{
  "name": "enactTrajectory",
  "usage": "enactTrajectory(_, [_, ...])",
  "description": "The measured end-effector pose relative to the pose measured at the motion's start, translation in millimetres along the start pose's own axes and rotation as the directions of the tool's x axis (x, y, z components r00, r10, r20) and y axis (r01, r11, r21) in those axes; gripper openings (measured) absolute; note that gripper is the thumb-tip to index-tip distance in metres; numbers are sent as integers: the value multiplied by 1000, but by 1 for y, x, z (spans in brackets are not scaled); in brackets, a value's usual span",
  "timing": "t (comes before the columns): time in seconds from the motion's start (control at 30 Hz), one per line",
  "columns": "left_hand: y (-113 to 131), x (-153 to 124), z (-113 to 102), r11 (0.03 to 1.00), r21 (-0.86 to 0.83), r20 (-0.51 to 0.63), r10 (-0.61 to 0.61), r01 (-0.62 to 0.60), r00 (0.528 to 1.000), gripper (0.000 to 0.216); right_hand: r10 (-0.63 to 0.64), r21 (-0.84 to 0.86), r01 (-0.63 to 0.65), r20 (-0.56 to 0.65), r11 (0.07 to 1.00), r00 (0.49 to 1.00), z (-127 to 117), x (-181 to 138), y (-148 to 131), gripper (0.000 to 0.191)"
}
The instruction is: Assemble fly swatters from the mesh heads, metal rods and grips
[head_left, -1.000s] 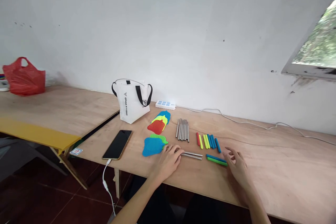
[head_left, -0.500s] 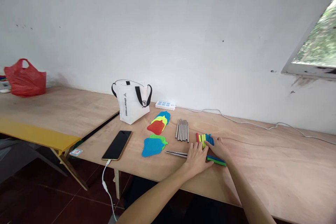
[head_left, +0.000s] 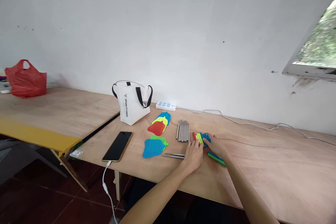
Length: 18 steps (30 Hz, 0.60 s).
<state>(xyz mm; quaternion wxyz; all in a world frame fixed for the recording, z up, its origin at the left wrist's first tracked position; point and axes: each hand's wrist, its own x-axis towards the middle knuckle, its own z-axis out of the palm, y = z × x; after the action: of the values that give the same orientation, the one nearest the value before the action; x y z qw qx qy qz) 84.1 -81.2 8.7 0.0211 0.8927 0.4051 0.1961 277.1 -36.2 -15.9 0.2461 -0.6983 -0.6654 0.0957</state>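
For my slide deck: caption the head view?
Both hands gather short coloured plastic sticks on a plywood table.

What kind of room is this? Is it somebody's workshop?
Probably a plain, makeshift workroom rather than a proper workshop: bare plywood tables against an unpainted white wall, a power strip with its cable trailing along the wall, and sorted small parts laid out in rows.

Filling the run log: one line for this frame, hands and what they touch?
left hand: on colored sticks | right hand: on same sticks | metal rods: untouched | phone: flat on table
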Motion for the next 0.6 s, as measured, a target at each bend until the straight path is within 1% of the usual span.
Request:
enactTrajectory(0.17, [1, 3, -1, 998, 21, 40, -62, 61, 997, 32, -28, 36, 28, 4, 999, 1000, -13, -8, 10, 39])
enactTrajectory(0.27, [1, 6, 0, 996, 14, 39, -84, 83, 996, 33, -41, 69, 40, 12, 997, 999, -18, -12, 13, 42])
enactTrajectory(0.4, [-2, 7, 1, 993, 4, 29, -119, 119, 992, 29, -63, 116, 60, 23, 991, 998, -19, -14, 12, 48])
enactTrajectory(0.6, [-5, 7, 5, 993, -30, 21, -111, 111, 994, 27, -115, 166, 110, 19, 980, 993, -15, -15, 2, 44])
